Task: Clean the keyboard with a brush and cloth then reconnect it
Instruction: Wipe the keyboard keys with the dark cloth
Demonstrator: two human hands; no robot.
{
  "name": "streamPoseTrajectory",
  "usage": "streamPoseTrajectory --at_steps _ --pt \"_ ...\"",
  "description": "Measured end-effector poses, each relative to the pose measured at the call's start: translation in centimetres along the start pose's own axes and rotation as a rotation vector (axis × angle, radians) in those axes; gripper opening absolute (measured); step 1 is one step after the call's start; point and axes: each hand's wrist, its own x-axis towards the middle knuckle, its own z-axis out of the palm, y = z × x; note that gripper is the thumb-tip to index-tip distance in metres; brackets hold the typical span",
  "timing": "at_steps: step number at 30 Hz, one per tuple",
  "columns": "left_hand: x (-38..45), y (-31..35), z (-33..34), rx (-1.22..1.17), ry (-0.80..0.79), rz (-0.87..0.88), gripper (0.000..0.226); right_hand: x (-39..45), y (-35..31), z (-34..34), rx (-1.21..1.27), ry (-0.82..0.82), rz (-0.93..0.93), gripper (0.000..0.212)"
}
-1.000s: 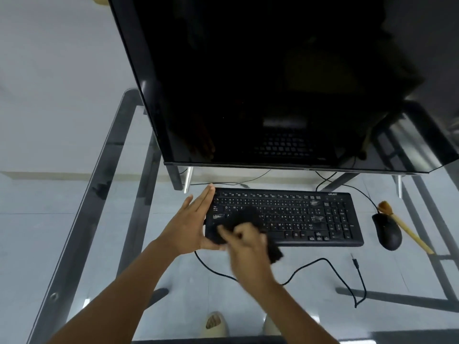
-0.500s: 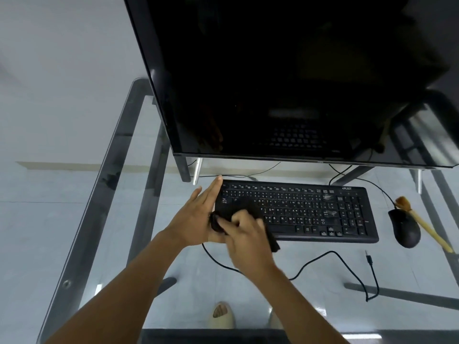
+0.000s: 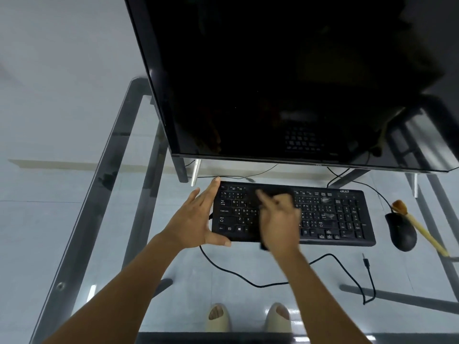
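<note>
The right hand (image 3: 279, 220) has slid the cloth (image 3: 273, 192) up the keyboard (image 3: 332, 214), fingers gripping it.

A glass table (image 3: 82, 219) with a dark metal frame holds everything. A black keyboard (image 3: 330, 214) lies flat on it near the middle. Just right of it sits a black mouse (image 3: 402, 232), touching a wooden brush (image 3: 422, 229). The keyboard's black cable (image 3: 248, 279) curls along the near side, its plug (image 3: 365, 260) lying loose. A big dark monitor (image 3: 273, 70) stands at the far side.
</note>
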Motion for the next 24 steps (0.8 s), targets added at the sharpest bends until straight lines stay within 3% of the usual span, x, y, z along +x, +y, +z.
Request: streamPoseTrajectory --at_steps 2,4,7,9,11,13,15,21,24 --pt "-0.1 0.2 -0.3 -0.003 0.003 -0.014 0.140 0.6 1.7 -0.9 0.022 0.061 0.160 0.041" --pt "-0.1 0.2 -0.3 0.003 0.010 -0.012 0.140 0.2 -0.9 -0.5 0.046 -0.003 0.146 0.039" --pt "0.0 -0.3 0.1 -0.023 0.031 -0.025 0.138 -2.2 -6.4 1.2 0.051 -0.163 -0.196 0.033" --pt "-0.2 -0.2 0.0 -0.055 0.031 -0.047 0.137 -2.0 -6.2 1.5 0.033 -0.194 -0.362 0.034" --pt "-0.3 0.5 -0.5 -0.078 -0.002 -0.067 0.140 0.0 -3.2 0.9 0.030 -0.137 -0.219 0.043" --pt "-0.4 0.8 -0.7 -0.099 -0.015 -0.073 0.140 1.9 -0.4 0.2 0.012 -0.017 0.042 0.039" --pt "-0.5 0.9 -0.8 -0.095 -0.005 -0.074 0.140 2.2 -0.8 0.5 0.035 0.001 0.163 0.035" --pt "-0.4 0.3 -0.3 -0.029 0.050 -0.037 0.144 0.7 -7.3 2.1 -0.022 -0.168 -0.196 0.044" --pt "-0.4 1.0 -0.9 -0.064 0.031 -0.073 0.142 3.1 -2.6 0.3 -0.076 -0.167 -0.108 0.038"
